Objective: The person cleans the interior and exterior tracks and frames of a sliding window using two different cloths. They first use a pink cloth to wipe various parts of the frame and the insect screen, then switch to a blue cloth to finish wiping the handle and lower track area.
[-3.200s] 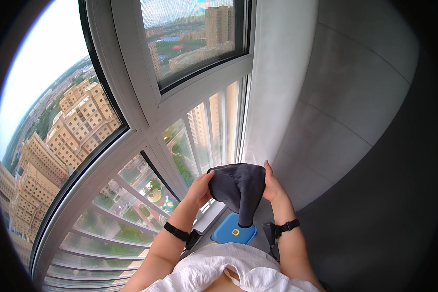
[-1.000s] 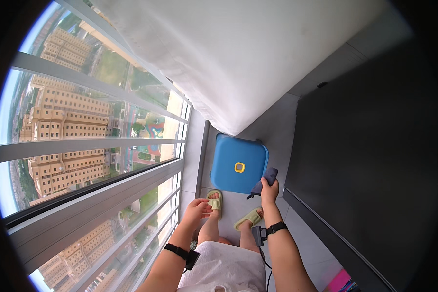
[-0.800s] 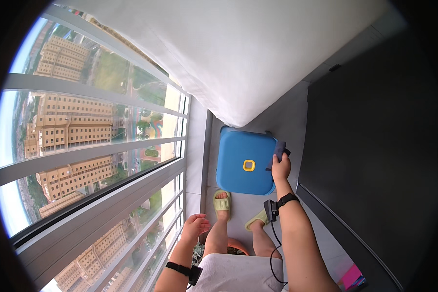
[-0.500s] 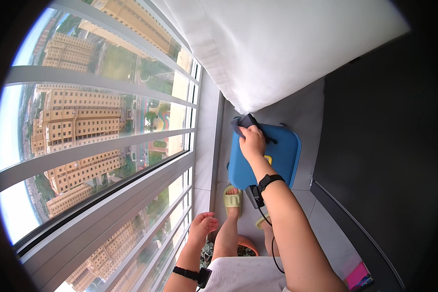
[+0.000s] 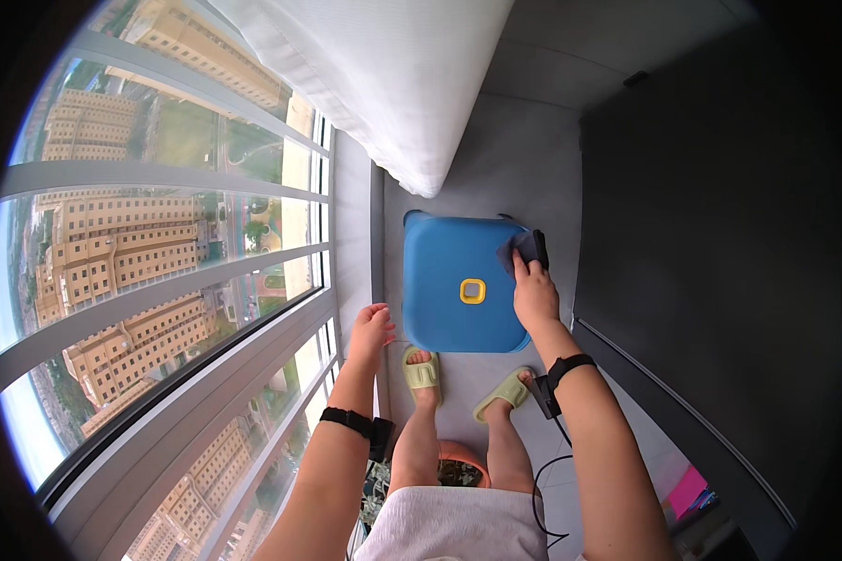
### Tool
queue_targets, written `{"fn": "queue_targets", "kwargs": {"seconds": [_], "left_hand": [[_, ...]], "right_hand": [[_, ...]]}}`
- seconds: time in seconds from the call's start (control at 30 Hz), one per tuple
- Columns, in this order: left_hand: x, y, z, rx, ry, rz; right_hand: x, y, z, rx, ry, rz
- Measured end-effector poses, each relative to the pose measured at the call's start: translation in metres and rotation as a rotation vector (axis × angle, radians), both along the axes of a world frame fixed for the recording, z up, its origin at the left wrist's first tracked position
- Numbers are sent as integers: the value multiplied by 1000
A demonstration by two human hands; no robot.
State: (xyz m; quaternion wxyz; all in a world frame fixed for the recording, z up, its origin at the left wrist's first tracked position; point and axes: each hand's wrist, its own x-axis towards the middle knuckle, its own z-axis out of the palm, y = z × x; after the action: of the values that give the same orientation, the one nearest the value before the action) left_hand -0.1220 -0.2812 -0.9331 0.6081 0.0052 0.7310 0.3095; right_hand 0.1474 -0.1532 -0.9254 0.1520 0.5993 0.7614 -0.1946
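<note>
A blue storage box with rounded corners stands on the floor in front of me, its lid carrying a yellow-framed square. At the lid's far right edge, my right hand is closed on a dark grey cloth. A blacker piece beside the cloth, against the fingers, is too small to identify. My left hand hangs between the window ledge and the box's near left corner, holding nothing, its fingers loosely bent and apart. Both wrists wear black straps with small devices.
Barred windows run along the left. A white curtain hangs beyond the box. To the right stands a large dark panel. My feet in green slippers are close to the box, with an orange plant pot behind them.
My right hand has moved with the cloth to the right side of the lid, uncovering the yellow-framed square. My left hand has come forward. The view has shifted, showing the curtain further left.
</note>
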Motion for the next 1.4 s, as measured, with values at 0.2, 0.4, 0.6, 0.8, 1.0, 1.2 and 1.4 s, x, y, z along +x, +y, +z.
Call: {"fn": "queue_targets", "kwargs": {"seconds": [0.2,0.4,0.6,0.8,1.0,1.2,1.4], "left_hand": [[3,19,-33,-103,15,12],[-1,-7,-23,-97,140,-215],[-18,-31,-19,-103,149,-268],[23,-17,3,-43,-87,-398],[42,-18,-4,-35,-55,-383],[42,-36,7,-167,2,-251],[128,-68,49,-269,-15,-433]], "right_hand": [[-52,-154,-7,39,357,-502],[-110,-206,-5,-513,607,-284],[-14,-184,-12,14,569,-1131],[58,-87,-15,-132,530,-861],[78,-51,-51,-608,797,-976],[69,-127,-9,-535,746,-940],[160,-254,45,-480,987,-1116]]}}
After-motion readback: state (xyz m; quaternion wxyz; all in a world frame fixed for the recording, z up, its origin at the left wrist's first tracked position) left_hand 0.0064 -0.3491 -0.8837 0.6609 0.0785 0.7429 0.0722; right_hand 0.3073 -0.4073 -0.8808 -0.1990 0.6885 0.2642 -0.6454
